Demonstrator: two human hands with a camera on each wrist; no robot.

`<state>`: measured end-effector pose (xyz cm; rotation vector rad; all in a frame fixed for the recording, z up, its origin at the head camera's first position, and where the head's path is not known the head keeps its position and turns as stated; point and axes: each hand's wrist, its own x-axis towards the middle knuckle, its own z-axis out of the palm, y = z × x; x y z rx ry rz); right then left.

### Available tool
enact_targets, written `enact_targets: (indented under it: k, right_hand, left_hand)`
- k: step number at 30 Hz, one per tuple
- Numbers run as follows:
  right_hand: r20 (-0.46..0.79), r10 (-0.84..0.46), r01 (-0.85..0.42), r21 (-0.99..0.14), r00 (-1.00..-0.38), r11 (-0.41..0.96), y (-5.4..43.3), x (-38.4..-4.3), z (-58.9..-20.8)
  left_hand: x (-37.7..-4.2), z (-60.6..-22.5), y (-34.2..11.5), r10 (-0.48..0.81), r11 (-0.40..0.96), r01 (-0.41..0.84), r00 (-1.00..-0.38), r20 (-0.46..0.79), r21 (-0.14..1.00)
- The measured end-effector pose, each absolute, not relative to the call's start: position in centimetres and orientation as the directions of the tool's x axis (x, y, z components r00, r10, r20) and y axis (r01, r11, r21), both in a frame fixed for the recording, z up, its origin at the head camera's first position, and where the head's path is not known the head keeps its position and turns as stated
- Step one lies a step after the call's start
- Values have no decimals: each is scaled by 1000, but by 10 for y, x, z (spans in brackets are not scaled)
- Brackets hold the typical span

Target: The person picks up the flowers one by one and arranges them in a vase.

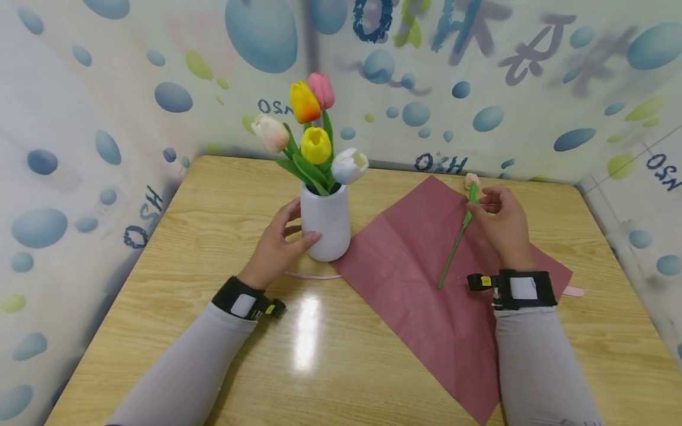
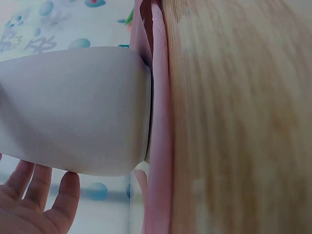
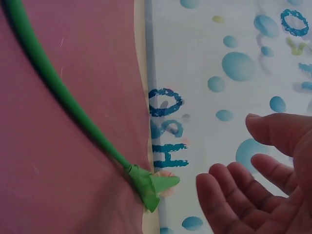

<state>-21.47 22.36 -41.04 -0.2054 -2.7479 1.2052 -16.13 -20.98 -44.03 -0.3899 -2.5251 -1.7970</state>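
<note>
My left hand [image 1: 277, 242] holds the white vase [image 1: 326, 222] low on its left side, thumb across the front and fingers around the side. In the left wrist view, fingertips touch the vase wall. Several tulips stand in the vase: a pale pink one [image 1: 270, 134], an orange-yellow one [image 1: 305, 103], a pink one [image 1: 322, 90], a yellow one [image 1: 316, 146] and a white one [image 1: 349, 166]. A single pale pink tulip [image 1: 462, 229] lies on the dark pink wrapping paper [image 1: 405, 266]. Close over its upper stem is my right hand [image 1: 503, 225], fingers loosely bent; the right wrist view shows them apart from the stem.
A pink ribbon [image 1: 314, 276] passes by the vase's base, and another pink strip end [image 1: 574, 291] pokes out at the paper's right. The wooden table [image 1: 213, 195] meets a wall covering [image 1: 426, 106] with blue dots at the back.
</note>
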Motion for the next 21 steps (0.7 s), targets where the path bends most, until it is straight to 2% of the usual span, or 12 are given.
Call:
enact_targets:
  k: [11,15,21]
  right_hand:
    - [-252,128,261,-620,-959,740,233,-220,-416]
    - [-293,109,262,-555,-950,790,236,-219,-420]
    - [-259,71,194,-485,-963,853,237,-220,-432]
  left_hand:
    - [-161,-440,-210,190,308,206,-970,152,929]
    - [-161,-439,-210,190,310,205,-970,151,928]
    - [-161,-439,-210,193,309,205,-970,150,929]
